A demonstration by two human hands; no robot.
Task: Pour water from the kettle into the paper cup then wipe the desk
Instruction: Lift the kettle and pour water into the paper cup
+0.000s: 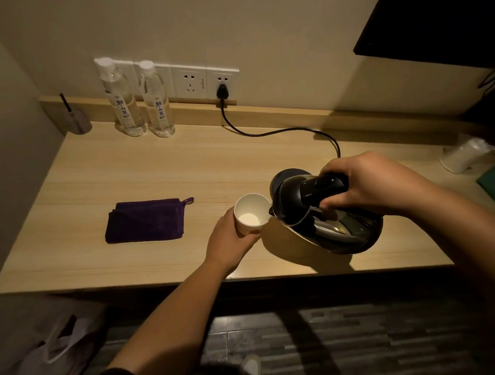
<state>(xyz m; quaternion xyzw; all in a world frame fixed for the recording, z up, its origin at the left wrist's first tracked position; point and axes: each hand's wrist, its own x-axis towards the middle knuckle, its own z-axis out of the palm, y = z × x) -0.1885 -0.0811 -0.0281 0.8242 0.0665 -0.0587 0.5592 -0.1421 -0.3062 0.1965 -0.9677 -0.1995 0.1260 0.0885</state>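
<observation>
My right hand (365,182) grips the black handle of a steel kettle (336,228), which is tilted to the left with its spout at the rim of a white paper cup (251,212). My left hand (229,242) wraps around the cup from the near left and holds it on the wooden desk (126,170). Inside the cup I see a pale bottom; whether water is flowing I cannot tell. A folded purple cloth (145,220) lies flat on the desk, left of the cup.
Behind the kettle sits its round black base (280,177), and its cord (266,132) runs to a wall socket (222,89). Two water bottles (140,101) stand at the back left beside a small holder (77,121). A wrapped cup (463,155) lies far right.
</observation>
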